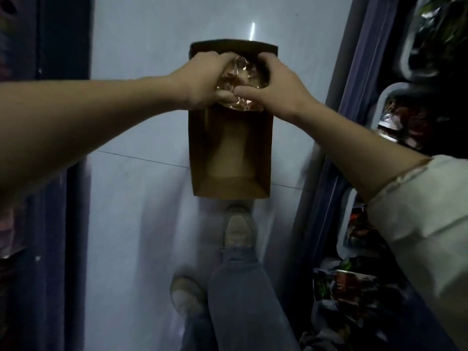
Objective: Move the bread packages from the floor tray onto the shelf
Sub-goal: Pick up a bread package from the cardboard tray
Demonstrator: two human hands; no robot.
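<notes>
Over the far end of the long brown cardboard tray [231,153] on the pale floor, I have my left hand [202,79] and right hand [281,84] clamped around a crinkly clear-wrapped bread package [239,79], light, soft, slippery; I'd grip its sides gently.

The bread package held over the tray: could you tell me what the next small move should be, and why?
Probably lift it clear and carry it right. Both the left hand and right hand grip the bread package above the far end of the tray, which otherwise looks empty, and the shelf stands on that side.
</notes>
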